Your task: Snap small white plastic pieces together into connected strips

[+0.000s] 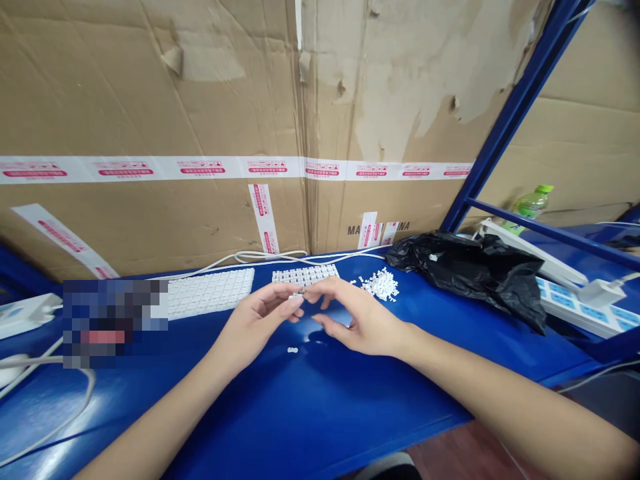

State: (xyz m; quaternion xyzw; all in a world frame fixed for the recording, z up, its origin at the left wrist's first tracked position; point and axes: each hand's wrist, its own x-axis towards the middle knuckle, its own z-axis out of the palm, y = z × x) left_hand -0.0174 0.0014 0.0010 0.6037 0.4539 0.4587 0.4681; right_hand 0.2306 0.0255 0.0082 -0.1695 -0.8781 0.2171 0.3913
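My left hand [263,317] is closed, its thumb and forefinger pinching a small white plastic piece [297,296]. The forefinger of my right hand [357,317] reaches to the edge of that piece, while its thumb stays apart below. Most of the piece is hidden by the fingers. On the blue table just below my hands lies a single small white piece [293,350]. Right of my right hand is a loose pile of small white pieces [383,285]. Behind my hands sits a block of white parts in rows [305,272], partly covered by my fingers.
A larger white gridded slab [210,293] lies to the left on the blue table [280,420]. A black plastic bag [470,270], a power strip [590,310] and a green-capped bottle [533,205] are at the right. White cables [240,257] run along the cardboard [150,120] at the back.
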